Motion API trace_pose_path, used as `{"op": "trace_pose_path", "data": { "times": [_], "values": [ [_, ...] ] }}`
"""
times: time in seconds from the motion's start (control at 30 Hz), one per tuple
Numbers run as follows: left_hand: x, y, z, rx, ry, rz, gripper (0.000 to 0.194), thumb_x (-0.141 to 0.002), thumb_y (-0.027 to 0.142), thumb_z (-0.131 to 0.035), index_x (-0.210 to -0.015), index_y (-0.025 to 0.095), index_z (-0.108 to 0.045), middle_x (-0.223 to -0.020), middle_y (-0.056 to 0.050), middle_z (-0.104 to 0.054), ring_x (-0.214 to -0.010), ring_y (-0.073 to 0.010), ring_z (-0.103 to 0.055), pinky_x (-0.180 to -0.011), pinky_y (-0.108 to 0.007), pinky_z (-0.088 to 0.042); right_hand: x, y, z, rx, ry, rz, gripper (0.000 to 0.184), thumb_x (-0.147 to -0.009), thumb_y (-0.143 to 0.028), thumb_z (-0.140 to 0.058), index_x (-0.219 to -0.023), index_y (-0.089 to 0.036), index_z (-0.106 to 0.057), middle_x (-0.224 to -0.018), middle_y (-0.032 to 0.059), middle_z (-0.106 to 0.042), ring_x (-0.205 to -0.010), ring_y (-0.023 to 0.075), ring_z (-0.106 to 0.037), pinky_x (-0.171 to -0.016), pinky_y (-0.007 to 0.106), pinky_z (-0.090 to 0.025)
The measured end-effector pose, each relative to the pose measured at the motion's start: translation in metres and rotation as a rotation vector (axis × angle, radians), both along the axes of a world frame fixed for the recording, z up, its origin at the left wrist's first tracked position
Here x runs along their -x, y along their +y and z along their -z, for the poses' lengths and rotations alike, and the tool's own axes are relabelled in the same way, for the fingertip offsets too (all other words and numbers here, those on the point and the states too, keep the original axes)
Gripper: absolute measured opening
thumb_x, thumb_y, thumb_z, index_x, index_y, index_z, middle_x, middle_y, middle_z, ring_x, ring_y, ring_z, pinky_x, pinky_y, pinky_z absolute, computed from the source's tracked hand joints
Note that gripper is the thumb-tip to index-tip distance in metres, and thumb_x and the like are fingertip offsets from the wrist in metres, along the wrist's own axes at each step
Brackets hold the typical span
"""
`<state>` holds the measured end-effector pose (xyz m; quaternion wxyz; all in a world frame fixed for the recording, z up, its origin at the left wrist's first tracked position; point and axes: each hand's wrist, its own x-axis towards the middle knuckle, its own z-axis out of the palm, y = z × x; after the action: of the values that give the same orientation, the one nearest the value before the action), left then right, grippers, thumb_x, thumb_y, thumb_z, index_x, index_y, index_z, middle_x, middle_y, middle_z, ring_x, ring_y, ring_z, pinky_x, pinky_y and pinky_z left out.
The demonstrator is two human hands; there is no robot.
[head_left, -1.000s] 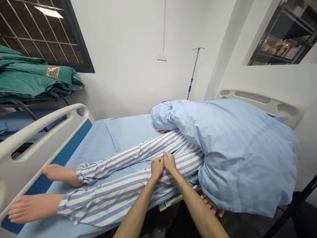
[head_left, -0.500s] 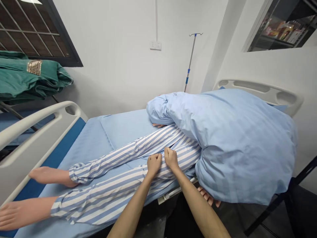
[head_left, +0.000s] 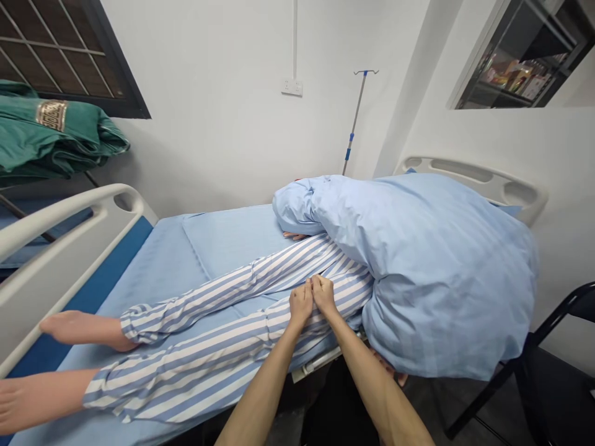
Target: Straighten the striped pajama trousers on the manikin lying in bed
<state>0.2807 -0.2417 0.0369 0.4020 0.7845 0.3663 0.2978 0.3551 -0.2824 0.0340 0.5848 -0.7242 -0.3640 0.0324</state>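
A nursing manikin in blue-and-white striped trousers (head_left: 186, 365) lies on the bed, its bare feet (head_left: 88, 328) at the left. Over its near thigh my left hand (head_left: 301, 303) is closed in a fist. My right hand (head_left: 324, 293), likewise a fist, is right beside it, thumb sides close together. The undersides of both fists are hidden, so whether they grip trouser cloth cannot be seen. A bunched light blue quilt (head_left: 446, 266) covers the manikin's upper body, just right of my hands. Fingers of one manikin hand (head_left: 294, 235) poke out from under it.
The bed has a footboard (head_left: 111, 229) at left and a headboard (head_left: 488, 179) at right. An IV pole (head_left: 356, 124) stands by the wall. A black folding chair (head_left: 525, 371) is at lower right, and folded green cloth (head_left: 60, 136) at far left.
My left fist has moved right, closing the gap to my right fist, which stays over the thigh. The view has shifted slightly, showing more of the chair.
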Motion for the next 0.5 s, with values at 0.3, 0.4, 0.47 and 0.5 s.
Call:
{"op": "trace_pose_path", "data": {
  "times": [0.3, 0.4, 0.47, 0.5],
  "values": [
    [0.0, -0.003, -0.001, -0.023, 0.033, -0.018, 0.05, -0.098, 0.034, -0.03, -0.05, 0.022, -0.036, -0.052, -0.004, -0.048, -0.054, -0.014, -0.041, -0.061, -0.031, -0.026, -0.029, -0.015, -0.016, 0.075, -0.121, 0.002, 0.042, -0.091, -0.042, -0.033, -0.053, -0.023, -0.033, -0.048, -0.0041, -0.037, -0.051, 0.0114, -0.037, -0.057, 0.026, -0.029],
    [0.0, -0.002, 0.0, 0.008, 0.035, -0.005, 0.05, -0.097, 0.035, -0.032, -0.049, 0.022, -0.035, -0.05, -0.002, -0.042, -0.054, -0.0139, -0.039, -0.06, -0.031, -0.024, -0.034, -0.015, -0.005, 0.098, -0.157, 0.0, 0.041, -0.091, -0.04, -0.034, -0.054, -0.024, -0.03, -0.048, -0.0042, -0.036, -0.051, 0.0114, -0.033, -0.057, 0.026, -0.028],
    [-0.003, -0.001, -0.003, 0.036, 0.027, 0.005, 0.05, -0.096, 0.035, -0.034, -0.048, 0.021, -0.033, -0.049, -0.001, -0.039, -0.053, -0.013, -0.037, -0.059, -0.03, -0.023, -0.035, -0.016, 0.001, 0.085, -0.165, 0.011, 0.041, -0.091, -0.041, -0.034, -0.054, -0.024, -0.029, -0.048, -0.0042, -0.035, -0.051, 0.0114, -0.032, -0.057, 0.027, -0.027],
    [-0.006, -0.001, -0.004, 0.05, 0.018, 0.007, 0.05, -0.096, 0.035, -0.035, -0.048, 0.021, -0.032, -0.049, 0.0, -0.037, -0.052, -0.0123, -0.036, -0.058, -0.03, -0.022, -0.035, -0.016, 0.002, 0.074, -0.158, 0.016, 0.042, -0.091, -0.042, -0.034, -0.054, -0.024, -0.029, -0.048, -0.0042, -0.035, -0.051, 0.0114, -0.032, -0.057, 0.027, -0.026]
  ]
}}
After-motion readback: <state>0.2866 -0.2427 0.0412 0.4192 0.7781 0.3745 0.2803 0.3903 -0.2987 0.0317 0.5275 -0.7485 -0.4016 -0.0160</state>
